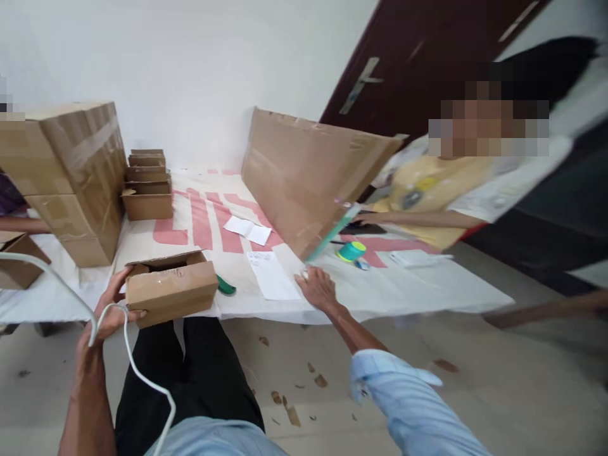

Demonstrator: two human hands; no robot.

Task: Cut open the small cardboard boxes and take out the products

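My left hand (111, 307) grips one end of a small brown cardboard box (178, 291), thumb along its near side and fingers at its top edge. The box is tilted, its top open, above the table's front edge. At the table's edge, my right hand (319, 288) has its fingers curled around a small white bit that I cannot make out. Beside those fingers lies a white sheet of paper (273, 277) with handwriting on it. A green object (227, 286) shows partly from behind the box.
Tall stacked cartons (80, 183) stand left, with several small open boxes (147, 201) nearby. A large cardboard panel (308, 171) leans upright, dividing me from a person (427, 190) on the right. A teal-and-yellow spool (351, 251) sits beside it. A white cable (147, 380) crosses my left wrist.
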